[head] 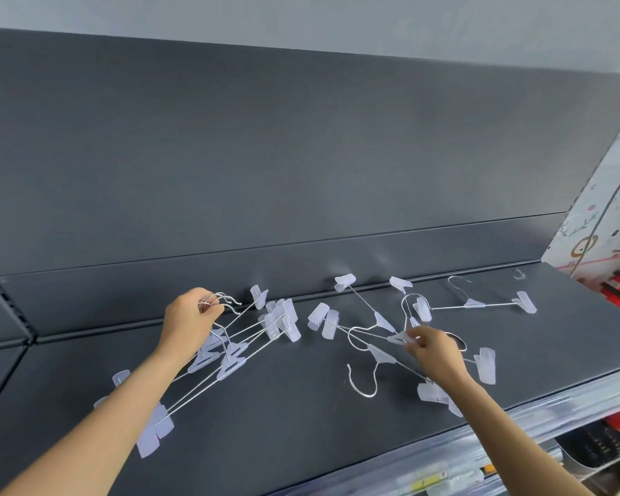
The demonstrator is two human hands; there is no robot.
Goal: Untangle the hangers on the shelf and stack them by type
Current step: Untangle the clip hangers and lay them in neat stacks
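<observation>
On the dark shelf [301, 417] lie wire hangers with pale plastic clips, in two groups. The left hand [188, 316] curls its fingers round the hooks [224, 300] of a bunch of hangers [255, 334], which fans out from the grip with its bars slanting down toward the person's forearm and clips at both ends. The right hand [435, 354] reaches into the loose tangle of hangers [369, 334] further right and pinches the plastic middle piece [398, 339] of one between thumb and fingertips. The tangled ones cross over each other, hooks pointing different ways. One single hanger [480, 304] lies flat near the back of the shelf, apart from the tangle. A patterned box [602, 216] stands at the right end.
</observation>
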